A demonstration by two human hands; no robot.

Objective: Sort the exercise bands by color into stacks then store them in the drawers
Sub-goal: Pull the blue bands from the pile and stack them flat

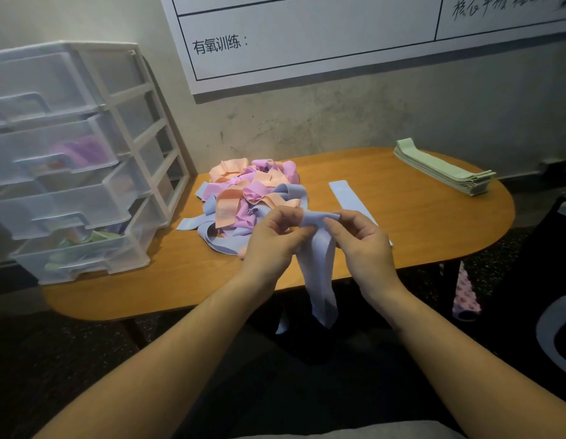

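Both hands up front over the near edge of the table (402, 223), working one blue band (318, 248): left hand (272, 239) pinches its top end with curled fingers, right hand (361, 239) pinches the same end just beside it, fingertips nearly meeting; the rest of the band hangs down below the hands, past the table edge. Looks like straightening it before laying it flat, my read. Just beyond the right hand, one blue band lying flat (346, 196), partly hidden by that hand, so a blue stack looks barely started. Well beyond and right of the right hand, a neat green stack (443, 171) at the far table end, so green looks done. Just beyond the left hand, the mixed pile (253, 198), still tangled: pink, peach, blue, plenty left. No pink or peach stack visible on the table. Far left of the left hand, the clear drawer unit (76, 160); several drawers stand pulled out and some colored stuff shows through the plastic, purple-ish in an upper one, green and peach in the lowest, can't tell what exactly. Progress judgement: early-middle. One color stacked, blue underway, two colors untouched, and the green stack not yet put into the drawers.
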